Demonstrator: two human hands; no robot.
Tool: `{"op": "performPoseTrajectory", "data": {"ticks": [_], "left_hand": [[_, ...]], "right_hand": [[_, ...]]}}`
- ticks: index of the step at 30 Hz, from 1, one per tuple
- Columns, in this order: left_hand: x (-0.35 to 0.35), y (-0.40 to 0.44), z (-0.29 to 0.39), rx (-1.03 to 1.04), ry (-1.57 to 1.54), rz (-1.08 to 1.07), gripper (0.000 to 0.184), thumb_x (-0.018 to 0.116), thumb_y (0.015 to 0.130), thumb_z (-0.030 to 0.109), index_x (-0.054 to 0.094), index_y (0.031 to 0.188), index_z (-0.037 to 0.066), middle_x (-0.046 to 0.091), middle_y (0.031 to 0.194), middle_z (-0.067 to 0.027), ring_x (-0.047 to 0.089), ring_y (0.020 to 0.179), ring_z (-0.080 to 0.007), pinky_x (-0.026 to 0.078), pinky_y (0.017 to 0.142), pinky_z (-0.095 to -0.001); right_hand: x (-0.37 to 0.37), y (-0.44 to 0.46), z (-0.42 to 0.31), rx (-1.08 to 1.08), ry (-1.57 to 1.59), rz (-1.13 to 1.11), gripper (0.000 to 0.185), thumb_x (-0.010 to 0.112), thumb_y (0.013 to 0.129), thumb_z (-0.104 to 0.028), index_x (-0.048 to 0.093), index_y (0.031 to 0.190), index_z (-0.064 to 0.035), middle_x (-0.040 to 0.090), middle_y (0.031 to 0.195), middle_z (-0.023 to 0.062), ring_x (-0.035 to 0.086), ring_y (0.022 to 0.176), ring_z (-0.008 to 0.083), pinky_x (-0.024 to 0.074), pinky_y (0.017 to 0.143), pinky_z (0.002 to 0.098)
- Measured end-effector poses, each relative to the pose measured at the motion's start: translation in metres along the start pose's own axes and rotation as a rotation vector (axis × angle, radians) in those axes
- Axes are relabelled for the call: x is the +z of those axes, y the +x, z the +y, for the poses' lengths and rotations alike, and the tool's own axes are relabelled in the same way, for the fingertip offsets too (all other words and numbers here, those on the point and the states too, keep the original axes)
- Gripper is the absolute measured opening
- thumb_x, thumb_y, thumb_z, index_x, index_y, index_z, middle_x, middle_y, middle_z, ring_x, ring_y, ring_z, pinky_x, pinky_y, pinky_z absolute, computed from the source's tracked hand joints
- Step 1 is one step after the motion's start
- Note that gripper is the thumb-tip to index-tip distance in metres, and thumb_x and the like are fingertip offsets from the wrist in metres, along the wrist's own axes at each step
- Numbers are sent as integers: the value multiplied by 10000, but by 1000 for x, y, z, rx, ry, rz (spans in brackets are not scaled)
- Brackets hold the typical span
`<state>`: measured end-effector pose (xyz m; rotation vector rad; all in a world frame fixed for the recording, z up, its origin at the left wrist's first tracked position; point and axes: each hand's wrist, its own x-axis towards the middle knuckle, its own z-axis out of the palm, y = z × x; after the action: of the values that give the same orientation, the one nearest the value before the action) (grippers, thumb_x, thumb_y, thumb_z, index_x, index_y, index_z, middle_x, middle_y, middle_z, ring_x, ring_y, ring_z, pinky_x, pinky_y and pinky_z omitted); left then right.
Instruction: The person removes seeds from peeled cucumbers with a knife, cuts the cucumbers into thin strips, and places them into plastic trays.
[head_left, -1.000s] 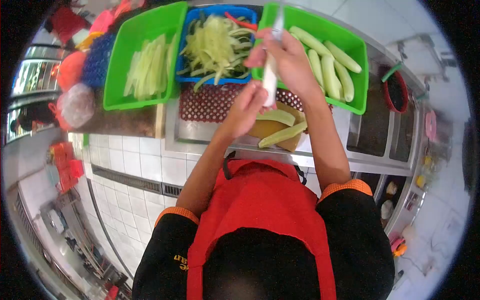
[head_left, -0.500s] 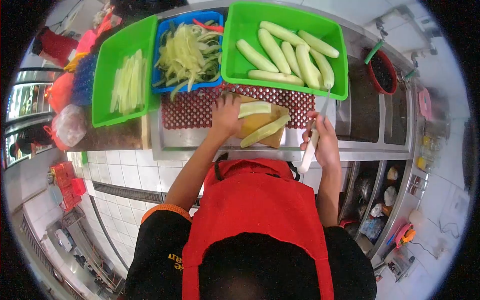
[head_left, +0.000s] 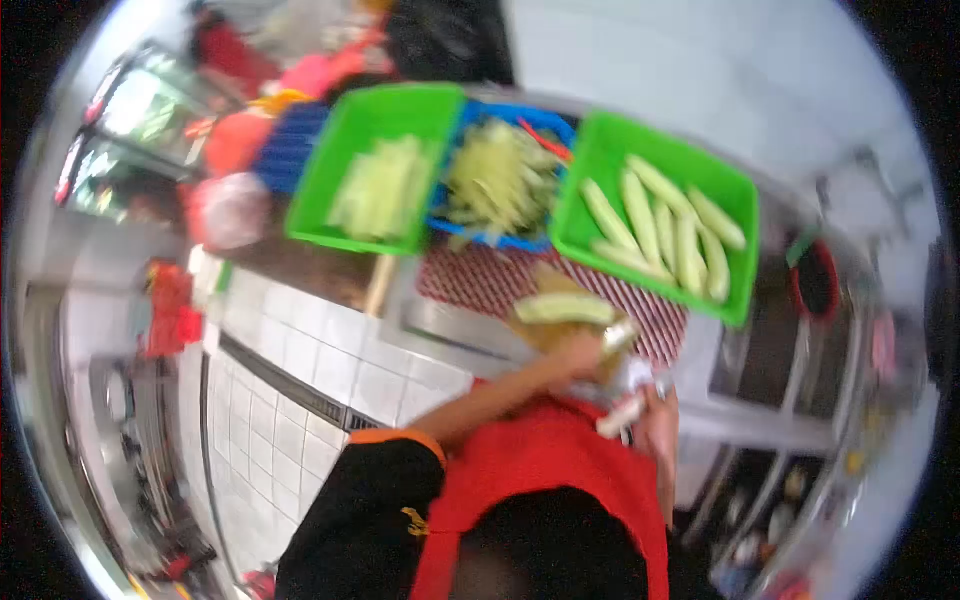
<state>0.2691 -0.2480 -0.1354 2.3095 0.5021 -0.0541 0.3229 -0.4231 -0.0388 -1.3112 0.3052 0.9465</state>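
My left hand, blurred by motion, is closed on a peeled cucumber half at the right side of the wooden cutting board. Another cucumber half lies across the upper part of the board, pale cut side partly showing. My right hand grips a knife by its white handle, low beside the board and close to my red apron. The blade is smeared and hard to make out.
A green tub at the right holds several peeled cucumbers. The blue basket contains peelings and a red-handled tool. Another green tub holds cut strips. Red perforated matting lies under the board. A red bucket stands at the sinks.
My head view has turned and shifted. My left hand has moved from the upper half to the lower one. The knife has come down from beside the tub towards the board's near right edge.
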Motion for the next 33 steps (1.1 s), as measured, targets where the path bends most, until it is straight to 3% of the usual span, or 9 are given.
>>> {"op": "performPoseTrajectory", "data": {"ticks": [1,5,7,9,13,15,18,26,33], "left_hand": [[-11,5,-5,-99,-69,-408,601,779,586,317,603,1114,93,648,966,-188,620,861,-353,493,796,-438],[-37,-21,-14,333,-639,143,548,699,701,234,512,1183,55,621,954,-79,605,777,-239,508,714,-363],[-121,-48,24,-201,-1210,-341,536,621,892,304,452,1299,-1,597,1129,-130,604,996,-221,516,829,-346],[-155,-54,28,-199,-1452,-268,432,529,951,354,407,1277,98,562,944,-60,567,804,-129,495,589,-286],[-236,-67,66,32,-2114,1,467,387,975,483,422,1268,121,537,984,-68,539,837,-182,474,638,-299],[-262,-66,76,439,-2062,83,442,343,989,473,416,1271,141,508,1024,-70,496,841,-196,463,654,-305],[-277,-67,84,538,-1908,292,421,324,998,459,393,1285,160,467,1038,-66,456,813,-183,446,611,-285],[-278,-81,91,545,-1763,366,435,305,1003,455,311,1360,207,442,1002,-60,450,815,-169,433,579,-251],[-278,-93,91,522,-1756,235,460,338,1002,432,248,1400,218,447,1005,-73,451,831,-172,431,590,-254]], "right_hand": [[-32,25,22,-72,-55,-26,258,481,954,-99,375,1188,-121,497,950,72,559,773,226,541,660,437],[34,-14,-41,-212,91,-154,164,436,996,-218,414,1145,-154,499,844,17,520,682,144,453,520,305],[55,-17,-64,-241,63,-211,148,437,1003,-253,448,1094,-136,495,817,11,501,605,134,437,489,273],[93,-21,-87,-331,-26,-165,149,436,1005,-259,458,1065,-125,492,801,14,498,580,134,437,486,268],[124,-7,-127,-457,-394,-409,263,463,995,-255,517,1132,-36,559,809,26,541,636,92,427,493,219],[167,-30,-150,-651,-513,-485,221,524,969,-183,560,1073,8,504,758,-5,493,627,72,407,577,210],[202,-54,-166,-707,-610,-564,252,519,964,-140,551,1150,27,520,765,12,485,629,76,413,567,228],[257,-71,-163,-1305,-714,-641,331,545,931,-42,558,1260,-8,664,947,71,575,672,110,472,627,242],[263,-79,-175,-1548,-909,-577,424,582,823,-20,607,1231,-130,589,709,104,590,587,270,484,545,370]]}}
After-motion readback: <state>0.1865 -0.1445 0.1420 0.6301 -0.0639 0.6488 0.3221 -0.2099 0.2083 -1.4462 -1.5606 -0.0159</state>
